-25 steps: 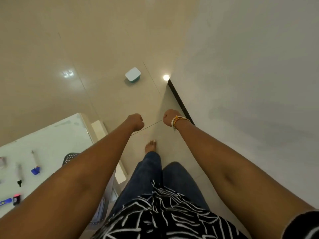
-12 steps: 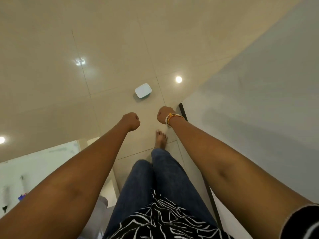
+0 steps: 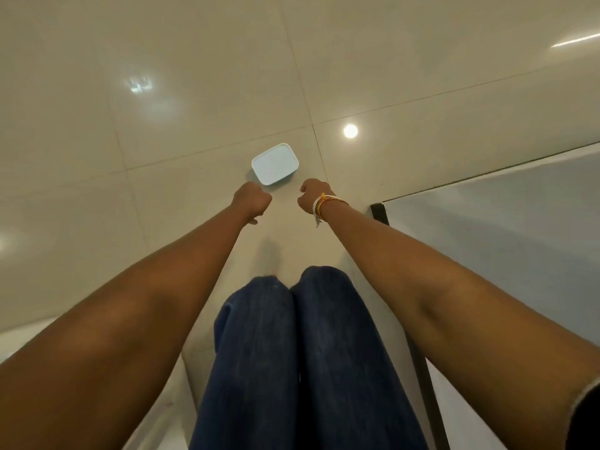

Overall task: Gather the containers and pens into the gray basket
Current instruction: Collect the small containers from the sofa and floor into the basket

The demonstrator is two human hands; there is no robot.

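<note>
A small light-blue rectangular container (image 3: 274, 163) with a lid lies on the beige tiled floor ahead of me. My left hand (image 3: 252, 201) hangs just below its near left corner, fingers curled into a fist with nothing in it. My right hand (image 3: 312, 196), with bracelets on the wrist, is curled the same way just right of the container, also holding nothing. Neither hand touches the container. The gray basket and the pens are out of view.
A pale wall panel (image 3: 506, 241) with a dark base strip (image 3: 378, 211) runs along the right. My legs in blue jeans (image 3: 292, 352) fill the bottom centre. A white surface edge (image 3: 19, 339) shows at the lower left. Glossy floor tiles spread ahead.
I have walked forward toward the container, which now sits close in front of my hands. The white table with pens and the basket has slipped out of view at the left.
</note>
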